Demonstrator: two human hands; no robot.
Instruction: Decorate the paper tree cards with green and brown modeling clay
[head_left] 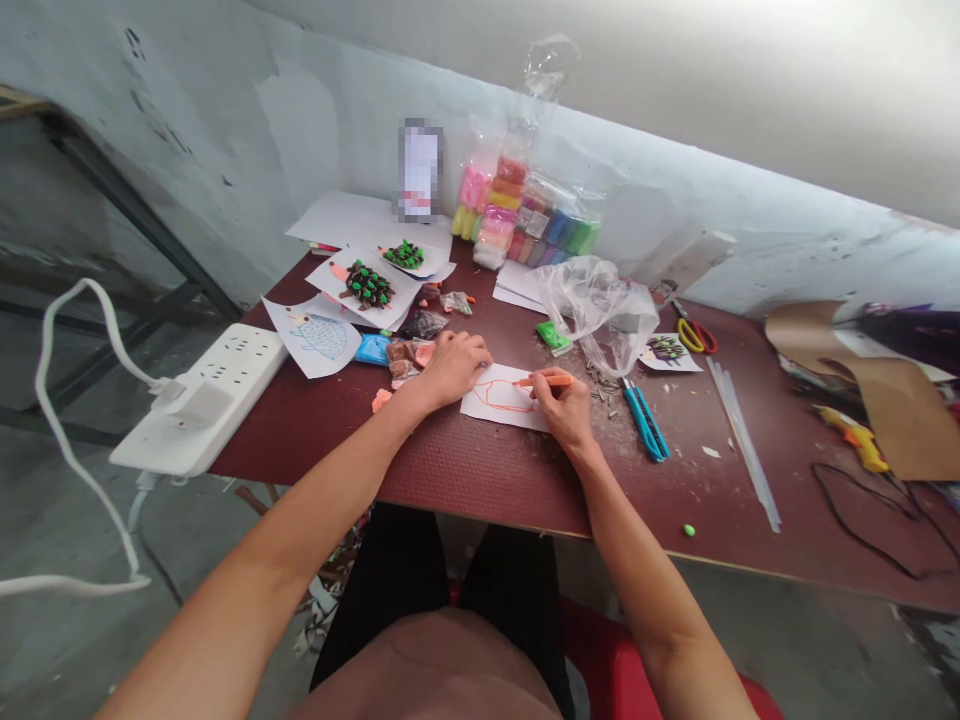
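A small white sheet of paper (507, 396) lies on the dark red table (480, 480), with an orange outline drawn on it. My right hand (568, 410) grips an orange marker (553, 381), its tip at the drawing's upper line. Across the sheet's upper left edge rests my left hand (455, 366), fingers stretched out and holding nothing. Beside my left wrist are a blue packet (372, 349), brown and pink clay pieces (403, 355) and an orange-pink lump (382, 400). Turquoise-handled scissors (646, 422) lie to the right of my right hand.
A white power strip (206, 390) overhangs the left edge. Hedgehog pictures (367, 285) and a blue drawing (315, 335) lie at back left. Colored clay packs (525, 215) stand by the wall. A plastic bag (600, 305), glue sticks (744, 440) and a yellow glue gun (853, 437) lie rightward.
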